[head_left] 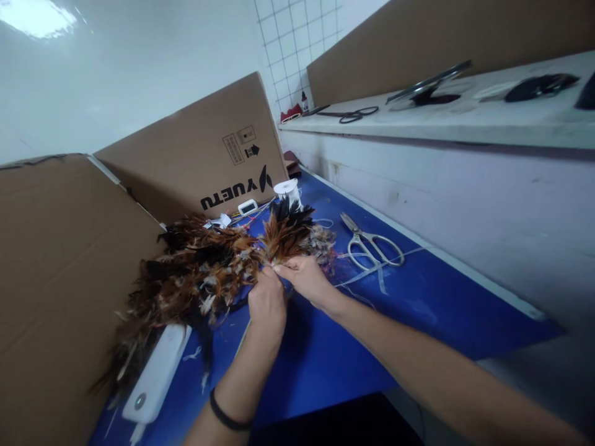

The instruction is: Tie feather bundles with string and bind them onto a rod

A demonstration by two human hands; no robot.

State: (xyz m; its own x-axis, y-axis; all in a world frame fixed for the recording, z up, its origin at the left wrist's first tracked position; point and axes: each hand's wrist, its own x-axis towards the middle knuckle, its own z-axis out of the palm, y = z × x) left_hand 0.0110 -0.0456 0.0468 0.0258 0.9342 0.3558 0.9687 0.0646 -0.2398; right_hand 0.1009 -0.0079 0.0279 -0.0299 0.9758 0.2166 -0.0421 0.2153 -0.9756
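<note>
My left hand (268,297) is closed at the base of a feather bunch (283,232), which fans upward in brown with black tips. Close against it, my right hand (307,279) pinches the same base with thumb and fingers. What lies between the fingertips is too small to make out. To the left spreads a large pile of brown and black feathers (199,263). More greyish feathers (321,241) lie just right of the bunch. Metal scissors (367,241) rest on the blue tabletop (409,303), beside a thin pale ribbon (382,279).
Behind the feathers stand a white spool (288,191) and a small white device (247,207). A long white device (158,375) lies front left. Cardboard (186,148) walls the left and back. On the ledge (362,127) at right are dark scissors (357,115) and a tilted flat object (430,80).
</note>
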